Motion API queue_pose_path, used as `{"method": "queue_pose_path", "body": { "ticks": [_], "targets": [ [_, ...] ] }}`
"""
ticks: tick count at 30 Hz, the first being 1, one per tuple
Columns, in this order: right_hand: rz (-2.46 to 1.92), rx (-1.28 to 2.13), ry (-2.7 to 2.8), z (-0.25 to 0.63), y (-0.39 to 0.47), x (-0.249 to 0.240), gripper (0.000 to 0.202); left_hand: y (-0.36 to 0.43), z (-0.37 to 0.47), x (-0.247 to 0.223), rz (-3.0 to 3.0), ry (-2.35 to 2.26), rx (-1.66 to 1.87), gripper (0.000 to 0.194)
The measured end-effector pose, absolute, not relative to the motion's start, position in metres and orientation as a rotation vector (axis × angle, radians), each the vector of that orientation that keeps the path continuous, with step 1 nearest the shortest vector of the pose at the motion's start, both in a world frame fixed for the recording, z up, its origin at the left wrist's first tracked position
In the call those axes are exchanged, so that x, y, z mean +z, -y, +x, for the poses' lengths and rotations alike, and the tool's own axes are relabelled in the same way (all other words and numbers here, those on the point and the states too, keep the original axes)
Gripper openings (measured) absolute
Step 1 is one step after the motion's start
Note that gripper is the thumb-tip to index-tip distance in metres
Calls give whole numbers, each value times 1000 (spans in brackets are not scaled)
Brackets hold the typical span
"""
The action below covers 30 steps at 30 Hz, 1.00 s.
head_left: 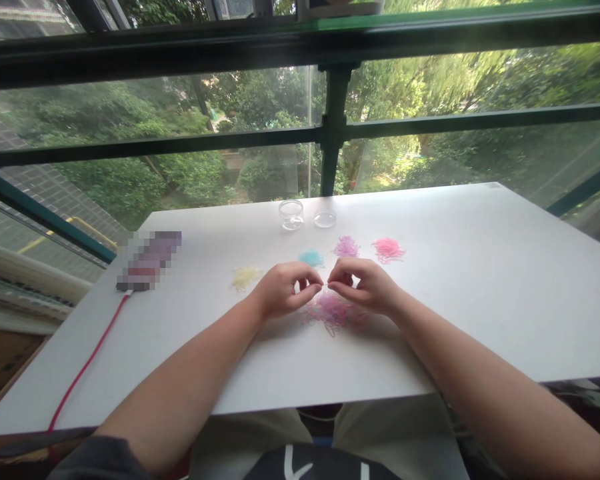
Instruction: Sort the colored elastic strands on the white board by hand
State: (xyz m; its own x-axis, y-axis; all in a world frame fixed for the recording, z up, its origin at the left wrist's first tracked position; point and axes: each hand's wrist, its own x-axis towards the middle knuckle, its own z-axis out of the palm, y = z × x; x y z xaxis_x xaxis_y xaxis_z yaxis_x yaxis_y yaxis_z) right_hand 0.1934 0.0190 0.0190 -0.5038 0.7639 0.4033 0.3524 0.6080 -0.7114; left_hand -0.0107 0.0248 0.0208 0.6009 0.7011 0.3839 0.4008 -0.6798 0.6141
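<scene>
Seemingly picking, left hand [286,291] and right hand [365,285] pinch a tiny indistinct piece [325,285] mid-frame, above the pink-purple heap of thin bands [333,311]; moving it calls for delicacy.

Daylight is pouring through the wide glass window with dark green metal frames [334,127], casting soft shadows on the flat white tabletop [470,267]; wide-angle distortion is stretching the edges.

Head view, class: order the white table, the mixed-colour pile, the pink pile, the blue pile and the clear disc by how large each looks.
1. White table
2. Mixed-colour pile, though partly hidden
3. Pink pile
4. Blue pile and clear disc: too alike to rank
</scene>
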Motion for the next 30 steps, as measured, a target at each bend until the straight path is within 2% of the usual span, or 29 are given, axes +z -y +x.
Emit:
{"method": "queue_pose_path", "body": {
  "ticks": [20, 30],
  "targets": [
    [-834, 747, 2168, 194, -19, 19, 9, -25, -11, 21, 2359, -864, 836, 11],
    [-949, 838, 2206, 194, -17, 16, 8, -25, -10, 19, 2373, -886, 847, 11]
  ]
}}
